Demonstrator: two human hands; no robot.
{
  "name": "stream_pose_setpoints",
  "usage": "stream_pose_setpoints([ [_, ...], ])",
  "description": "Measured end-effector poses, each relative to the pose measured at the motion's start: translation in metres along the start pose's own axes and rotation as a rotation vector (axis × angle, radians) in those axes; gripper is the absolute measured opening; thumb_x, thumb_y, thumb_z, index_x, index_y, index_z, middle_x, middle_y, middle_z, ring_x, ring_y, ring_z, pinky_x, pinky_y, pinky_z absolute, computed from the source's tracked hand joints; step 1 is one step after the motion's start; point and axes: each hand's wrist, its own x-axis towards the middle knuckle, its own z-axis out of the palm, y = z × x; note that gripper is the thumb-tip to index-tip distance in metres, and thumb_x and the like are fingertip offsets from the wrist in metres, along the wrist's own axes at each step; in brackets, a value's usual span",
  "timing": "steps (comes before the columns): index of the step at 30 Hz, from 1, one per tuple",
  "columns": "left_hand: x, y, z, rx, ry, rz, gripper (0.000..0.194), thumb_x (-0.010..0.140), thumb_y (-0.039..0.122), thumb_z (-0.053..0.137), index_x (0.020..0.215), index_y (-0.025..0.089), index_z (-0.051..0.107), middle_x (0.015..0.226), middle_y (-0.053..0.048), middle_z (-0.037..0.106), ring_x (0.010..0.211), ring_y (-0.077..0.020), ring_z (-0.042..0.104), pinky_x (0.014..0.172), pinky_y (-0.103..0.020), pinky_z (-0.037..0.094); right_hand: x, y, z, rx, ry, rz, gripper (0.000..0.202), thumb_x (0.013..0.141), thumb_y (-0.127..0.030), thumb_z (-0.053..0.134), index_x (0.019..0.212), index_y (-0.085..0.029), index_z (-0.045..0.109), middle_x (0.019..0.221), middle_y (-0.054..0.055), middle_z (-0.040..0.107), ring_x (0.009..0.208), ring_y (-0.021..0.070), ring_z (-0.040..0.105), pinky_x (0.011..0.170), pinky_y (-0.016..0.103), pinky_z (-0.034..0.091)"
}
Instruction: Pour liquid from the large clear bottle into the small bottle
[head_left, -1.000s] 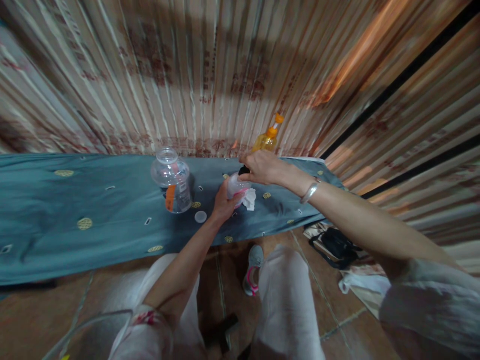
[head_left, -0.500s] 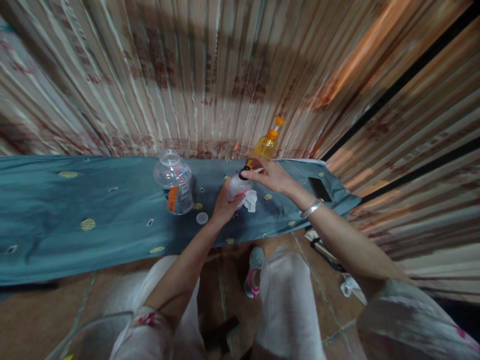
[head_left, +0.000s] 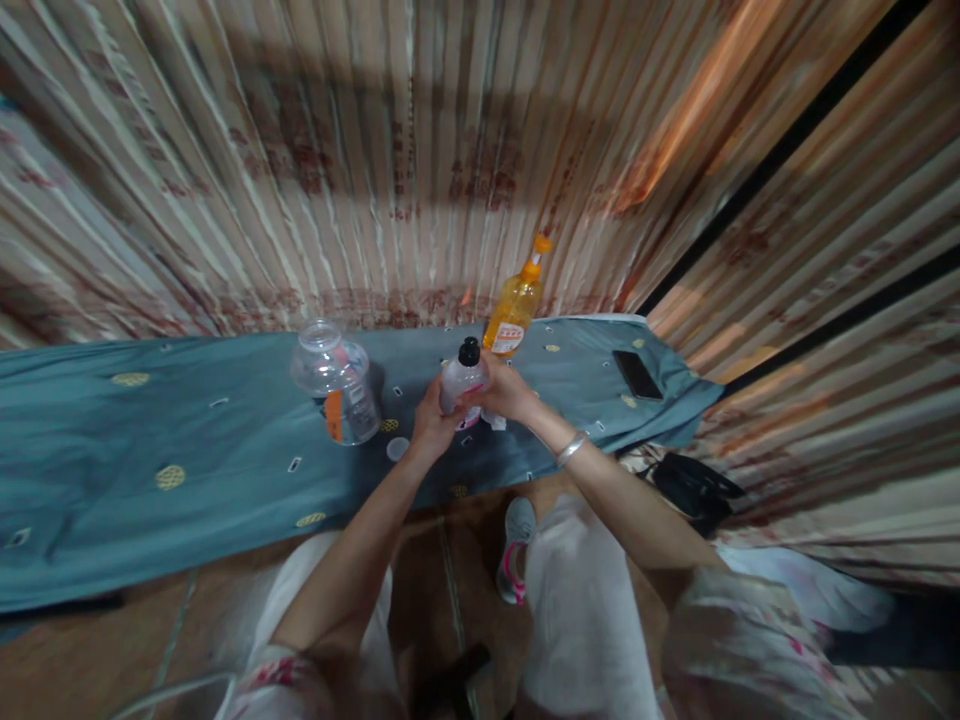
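A clear bottle with a black cap (head_left: 466, 372) stands upright between my hands, its pinkish lower part partly covered by fingers. My left hand (head_left: 437, 418) is wrapped round its left side. My right hand (head_left: 506, 386) grips it from the right, a silver bangle on that wrist. Just behind stands a bottle of orange liquid with an orange pump top (head_left: 516, 312). Crumpled white tissue (head_left: 493, 421) shows under my right hand. To the left are a large clear wide-mouthed jar (head_left: 339, 385) and a small round translucent lid (head_left: 398, 449).
The bottles stand on a narrow surface covered with teal cloth (head_left: 247, 440). A dark phone (head_left: 637, 375) lies at its right end. Behind hangs a pleated patterned curtain (head_left: 337, 150). A black bag (head_left: 694, 490) is below the right end.
My right hand has moved down from the black cap to the side of the bottle, which both hands now hold. The view has shifted slightly.
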Motion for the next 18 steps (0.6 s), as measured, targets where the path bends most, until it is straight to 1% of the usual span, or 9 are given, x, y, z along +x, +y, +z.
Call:
stream_pose_setpoints([
  [2,0.002,0.003,-0.003,0.009,0.008,0.008,0.055,0.072,0.027,0.072,0.123,0.017,0.056,0.114,-0.012,0.069,0.103,-0.0279,0.066,0.091,-0.046,0.052,-0.001,-0.005,-0.002,-0.024,0.004,-0.009,0.066,0.067,-0.031,0.081,0.125,-0.017,0.054,0.117,0.01,0.069,0.105,0.0248,0.067,0.085,0.032,0.051],
  [5,0.006,0.014,-0.008,0.021,0.011,0.05,0.054,0.073,0.032,0.073,0.124,0.02,0.057,0.116,-0.01,0.07,0.107,-0.0275,0.065,0.097,-0.046,0.049,-0.005,-0.015,-0.013,-0.075,0.024,-0.012,0.063,0.071,-0.036,0.08,0.125,-0.016,0.052,0.112,0.009,0.07,0.1,0.0247,0.068,0.081,0.031,0.051],
  [7,0.01,0.023,-0.009,0.023,0.003,0.084,0.057,0.074,0.036,0.074,0.126,0.022,0.056,0.122,-0.009,0.068,0.113,-0.028,0.063,0.101,-0.046,0.047,-0.007,-0.02,-0.023,-0.119,0.046,-0.012,0.062,0.073,-0.041,0.078,0.124,-0.017,0.052,0.11,0.01,0.071,0.097,0.0258,0.068,0.078,0.031,0.05],
  [9,0.014,0.029,-0.006,0.022,0.0,0.11,0.06,0.076,0.039,0.072,0.131,0.024,0.053,0.131,-0.01,0.064,0.121,-0.0283,0.059,0.104,-0.045,0.045,-0.006,-0.021,-0.033,-0.167,0.076,-0.015,0.062,0.074,-0.044,0.077,0.124,-0.017,0.052,0.11,0.01,0.071,0.095,0.0265,0.068,0.076,0.031,0.05],
  [11,0.018,0.032,0.001,0.029,0.006,0.125,0.062,0.079,0.04,0.07,0.135,0.025,0.05,0.139,-0.01,0.058,0.128,-0.0283,0.054,0.105,-0.044,0.044,-0.004,-0.019,-0.042,-0.208,0.126,-0.006,0.062,0.074,-0.046,0.077,0.122,-0.016,0.054,0.107,0.01,0.071,0.093,0.0258,0.068,0.075,0.031,0.049],
  [13,0.023,0.032,0.012,0.042,0.01,0.129,0.062,0.078,0.037,0.071,0.136,0.026,0.05,0.14,-0.01,0.056,0.13,-0.0282,0.052,0.102,-0.043,0.045,-0.001,-0.014,-0.049,-0.235,0.16,0.005,0.058,0.074,-0.045,0.077,0.119,-0.015,0.056,0.103,0.009,0.072,0.09,0.0241,0.068,0.074,0.03,0.049],
  [15,0.028,0.031,0.025,0.053,0.008,0.123,0.062,0.077,0.033,0.072,0.135,0.025,0.052,0.134,-0.01,0.059,0.122,-0.0276,0.055,0.096,-0.041,0.048,0.001,-0.007,-0.056,-0.258,0.165,0.019,0.055,0.073,-0.043,0.077,0.117,-0.014,0.058,0.1,0.008,0.072,0.088,0.023,0.068,0.074,0.029,0.049],
  [18,0.041,0.029,0.045,0.071,0.014,0.106,0.057,0.075,0.031,0.074,0.128,0.022,0.057,0.113,-0.009,0.067,0.103,-0.0258,0.06,0.088,-0.039,0.049,0.007,0.009,-0.067,-0.3,0.141,0.01,0.056,0.073,-0.043,0.078,0.117,-0.013,0.059,0.099,0.008,0.073,0.087,0.0236,0.068,0.074,0.029,0.049],
])
